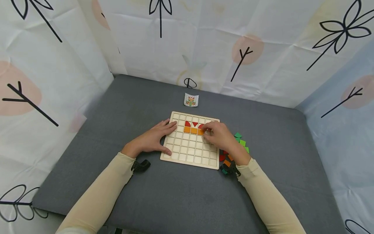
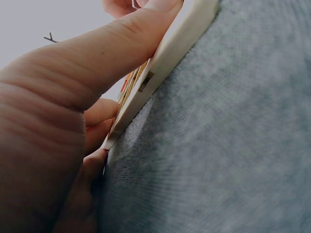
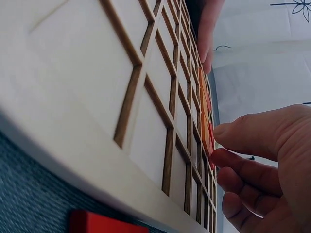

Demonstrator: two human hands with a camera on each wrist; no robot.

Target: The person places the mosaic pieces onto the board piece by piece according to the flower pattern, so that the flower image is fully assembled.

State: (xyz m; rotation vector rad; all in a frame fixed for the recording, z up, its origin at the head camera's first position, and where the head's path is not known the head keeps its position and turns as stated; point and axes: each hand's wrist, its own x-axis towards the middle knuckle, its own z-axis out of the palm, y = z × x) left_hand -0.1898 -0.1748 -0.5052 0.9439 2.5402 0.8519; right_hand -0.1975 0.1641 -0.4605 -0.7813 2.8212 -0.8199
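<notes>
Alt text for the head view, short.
A person's right hand is at the right end of red and orange pieces set in a gridded wooden board; the left hand rests on its left edge. Loose red, orange and green pieces lie by its right side; a patterned card lies beyond.

A grey worktop [image 1: 280, 152] boxed in by printed white cloth [image 1: 204, 42].
From where I stand, the cloth rises behind the worktop and along both sides, creased in places and turning bluish on the right; a large black leafy spray [image 1: 344, 30] sits high in the right part, a narrower leafed stem [image 1: 160, 22] hangs near the top middle, a peach disc [image 1: 254, 44] carries a forked black twig [image 1: 238, 69], a bigger peach blot [image 1: 29, 83] spreads at left, a looped leaf outline [image 1: 20, 203] shows low on that side, and the worktop's covering looks finely woven, its far-right corner rounded.
</notes>
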